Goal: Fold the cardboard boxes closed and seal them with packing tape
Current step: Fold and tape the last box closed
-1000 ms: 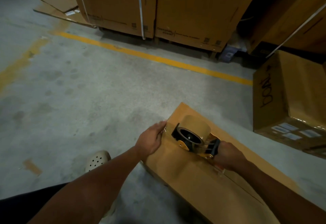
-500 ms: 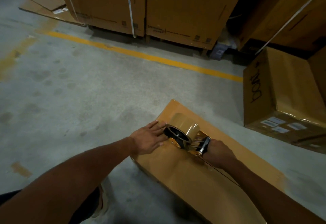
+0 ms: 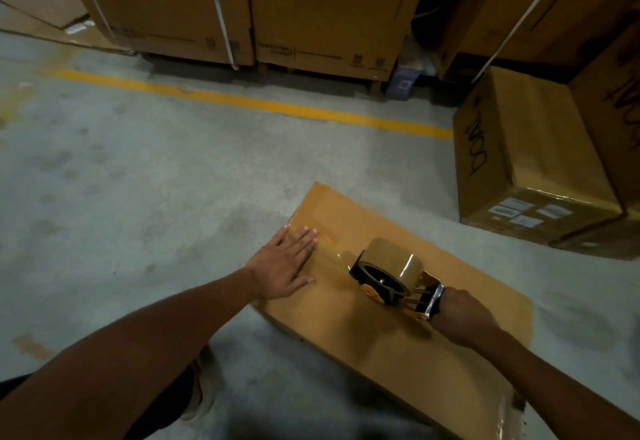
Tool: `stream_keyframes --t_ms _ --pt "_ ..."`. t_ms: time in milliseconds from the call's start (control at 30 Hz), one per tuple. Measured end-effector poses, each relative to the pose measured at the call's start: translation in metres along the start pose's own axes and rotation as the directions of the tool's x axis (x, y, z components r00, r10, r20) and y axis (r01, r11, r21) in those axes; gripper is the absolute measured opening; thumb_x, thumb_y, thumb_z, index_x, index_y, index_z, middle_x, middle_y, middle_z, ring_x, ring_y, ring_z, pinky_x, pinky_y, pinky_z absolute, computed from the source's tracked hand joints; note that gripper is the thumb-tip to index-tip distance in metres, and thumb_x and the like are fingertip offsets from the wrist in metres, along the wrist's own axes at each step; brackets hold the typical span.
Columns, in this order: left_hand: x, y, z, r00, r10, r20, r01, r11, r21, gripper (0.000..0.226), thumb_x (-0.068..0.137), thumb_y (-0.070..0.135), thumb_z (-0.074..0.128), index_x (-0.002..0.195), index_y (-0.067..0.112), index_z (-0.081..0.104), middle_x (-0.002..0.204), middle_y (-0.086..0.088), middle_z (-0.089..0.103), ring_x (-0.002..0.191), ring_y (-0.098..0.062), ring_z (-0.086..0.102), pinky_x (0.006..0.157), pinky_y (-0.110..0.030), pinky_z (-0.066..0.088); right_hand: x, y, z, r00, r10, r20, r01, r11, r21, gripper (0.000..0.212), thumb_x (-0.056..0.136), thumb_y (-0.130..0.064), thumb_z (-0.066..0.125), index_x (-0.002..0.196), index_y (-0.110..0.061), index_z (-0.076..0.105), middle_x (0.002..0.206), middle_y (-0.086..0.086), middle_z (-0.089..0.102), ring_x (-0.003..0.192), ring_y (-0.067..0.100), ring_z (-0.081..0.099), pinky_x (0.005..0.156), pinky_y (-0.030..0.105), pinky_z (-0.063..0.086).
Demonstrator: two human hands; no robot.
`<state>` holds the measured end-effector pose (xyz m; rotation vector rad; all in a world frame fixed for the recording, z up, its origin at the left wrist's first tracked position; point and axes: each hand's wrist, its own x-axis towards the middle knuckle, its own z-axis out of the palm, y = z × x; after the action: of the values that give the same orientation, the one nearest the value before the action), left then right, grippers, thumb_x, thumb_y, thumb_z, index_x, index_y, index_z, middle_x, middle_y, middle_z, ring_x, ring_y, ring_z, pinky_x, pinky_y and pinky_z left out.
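A long flat cardboard box (image 3: 374, 328) lies on the concrete floor at lower right. On its top sits a tape dispenser (image 3: 391, 275) with a brown tape roll, black frame and orange trim. My right hand (image 3: 462, 318) grips its handle. A shiny strip of tape (image 3: 329, 252) runs from the roll toward the box's far left end. My left hand (image 3: 285, 264) lies flat with straight fingers, pressing that tape down near the box's left edge.
Tall strapped cardboard cartons (image 3: 242, 6) stand on pallets at the back behind a yellow floor line (image 3: 249, 103). A taped box with black marker writing (image 3: 526, 159) sits at right. Flattened cardboard (image 3: 41, 9) lies at the far left. My shoe (image 3: 201, 394) shows below.
My left hand went from pinching the tape end at the box's edge to lying flat on it. My right hand has drawn the dispenser back along the box, laying tape.
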<state>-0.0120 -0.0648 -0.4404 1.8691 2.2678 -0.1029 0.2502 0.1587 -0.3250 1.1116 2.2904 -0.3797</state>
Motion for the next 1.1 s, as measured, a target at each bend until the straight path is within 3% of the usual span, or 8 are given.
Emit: stream_keyframes --t_ms 100,167,267,433,567,800,933,1100 --pt "0.001 0.021 -0.003 0.995 0.08 0.061 -0.082 0.996 0.041 0.112 0.085 0.087 0.01 0.155 0.001 -0.006 0.164 -0.018 -0.01 0.151 -0.029 -0.015 0.123 -0.048 -0.008 0.001 0.001 0.002 1.0 -0.009 0.004 0.009 1.0 0.026 0.03 0.084 -0.033 0.06 0.11 -0.018 0.061 0.111 0.004 0.067 0.096 0.023 0.064 0.071 0.029 0.05" --pt "0.004 0.029 -0.005 0.973 0.2 0.113 -0.207 0.977 0.057 0.121 0.077 0.094 0.009 0.154 0.003 -0.015 0.161 -0.016 -0.022 0.149 -0.028 -0.024 0.119 -0.052 -0.016 0.002 0.002 0.0 1.0 -0.021 -0.002 0.021 1.0 0.021 0.028 0.083 -0.031 0.061 0.107 -0.018 0.061 0.108 0.004 0.067 0.091 0.021 0.063 0.07 0.028 0.051" --pt "0.007 0.032 -0.006 0.955 0.246 0.163 -0.26 0.963 0.068 0.133 0.064 0.1 0.01 0.154 0.007 -0.018 0.158 -0.013 -0.031 0.146 -0.028 -0.031 0.114 -0.056 -0.022 0.005 0.003 0.003 0.999 -0.041 -0.015 0.041 0.999 0.004 0.017 0.083 -0.029 0.062 0.097 -0.02 0.058 0.101 0.003 0.067 0.082 0.019 0.059 0.065 0.027 0.047" --pt "0.01 0.015 -0.004 0.953 0.241 0.184 -0.259 0.962 0.084 0.117 0.076 0.095 0.012 0.156 0.014 -0.016 0.162 -0.003 -0.026 0.148 -0.021 -0.026 0.121 -0.052 -0.012 0.009 -0.002 0.0 0.997 -0.072 -0.023 0.072 0.997 -0.012 0.021 0.085 -0.031 0.061 0.101 -0.018 0.06 0.09 -0.001 0.059 0.079 0.018 0.056 0.064 0.027 0.044" --pt "0.003 -0.015 -0.006 0.966 0.194 0.17 -0.208 0.975 0.073 0.092 0.091 0.08 0.005 0.158 0.018 -0.009 0.163 0.001 -0.019 0.151 -0.018 -0.019 0.122 -0.051 -0.003 0.021 -0.03 0.0 0.989 -0.135 -0.062 0.135 0.991 -0.005 0.023 0.087 -0.034 0.06 0.104 -0.019 0.061 0.093 -0.002 0.062 0.078 0.016 0.056 0.062 0.025 0.042" --pt "-0.01 -0.069 -0.02 0.988 -0.02 0.153 0.011 0.998 0.056 0.085 0.09 0.073 -0.007 0.159 0.025 0.002 0.161 0.01 -0.011 0.152 -0.016 -0.01 0.122 -0.053 -0.001 0.047 -0.104 -0.006 0.978 -0.188 -0.088 0.193 0.979 0.058 0.023 0.081 -0.036 0.059 0.099 -0.022 0.061 0.093 -0.001 0.064 0.084 0.02 0.063 0.073 0.032 0.055" --pt "-0.013 -0.06 -0.012 0.985 -0.124 0.116 0.124 0.992 0.009 0.084 0.09 0.074 -0.009 0.158 0.026 -0.007 0.159 0.008 -0.016 0.151 -0.02 -0.014 0.121 -0.055 -0.005 0.047 -0.117 -0.012 0.978 -0.189 -0.09 0.194 0.979 0.058 0.015 0.082 -0.035 0.058 0.092 -0.024 0.053 0.087 -0.002 0.058 0.088 0.023 0.063 0.075 0.034 0.054" --pt "-0.015 -0.06 -0.003 0.986 -0.137 0.097 0.138 0.99 0.002 0.073 0.095 0.072 -0.002 0.155 0.034 -0.019 0.161 0.012 -0.018 0.151 -0.02 -0.018 0.121 -0.055 -0.006 0.036 -0.085 -0.004 0.982 -0.178 -0.067 0.181 0.983 0.025 0.012 0.086 -0.032 0.06 0.089 -0.025 0.051 0.081 -0.007 0.056 0.079 0.015 0.06 0.07 0.03 0.052"
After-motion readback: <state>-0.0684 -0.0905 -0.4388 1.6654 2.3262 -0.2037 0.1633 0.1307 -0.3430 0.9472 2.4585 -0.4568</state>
